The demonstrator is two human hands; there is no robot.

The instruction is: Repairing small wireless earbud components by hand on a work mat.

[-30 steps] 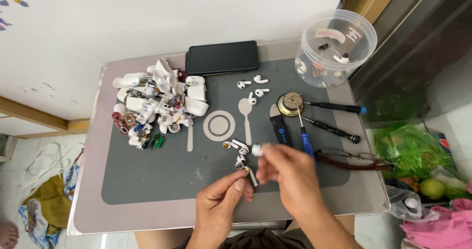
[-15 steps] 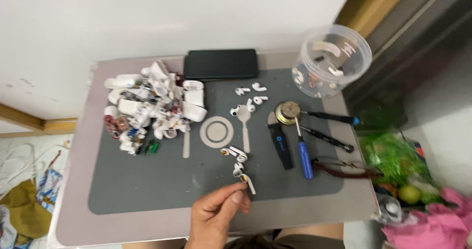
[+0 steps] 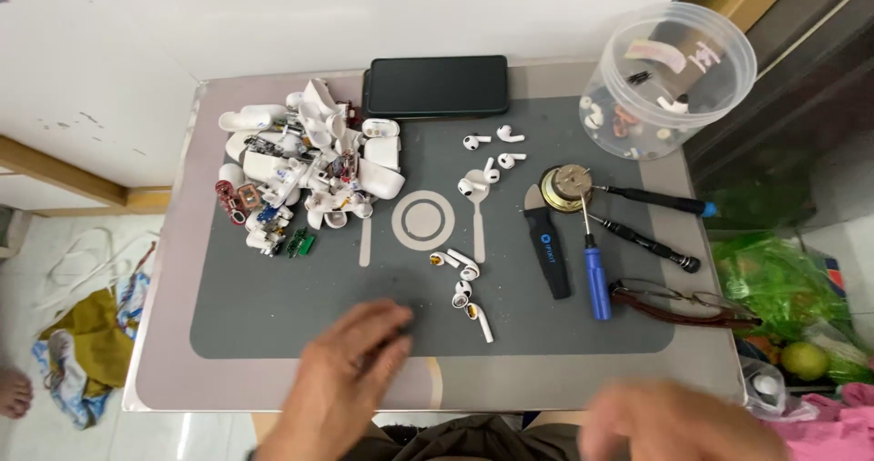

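White earbud pieces [image 3: 466, 290] lie loose on the grey work mat [image 3: 273, 315], a small cluster of stems and buds just at two o'clock from the left hand [image 3: 350, 361]. That hand rests flat on the mat's near edge, fingers spread and slack, holding nothing. At four o'clock from the cluster the right hand [image 3: 674, 420] is blurred near the table's front edge; it seems loosely open, though whether it holds anything cannot be told. At twelve o'clock from the cluster sit more earbuds [image 3: 492, 156], and beyond them a black phone [image 3: 437, 85] lies face down. At ten o'clock is a heap of white cases and circuit scraps [image 3: 305, 174]. At three o'clock lie a black pry tool [image 3: 547, 252] and a blue-handled screwdriver [image 3: 594, 274], with a round brass part [image 3: 565, 188] above them. At one o'clock stands a clear plastic tub [image 3: 669, 79].
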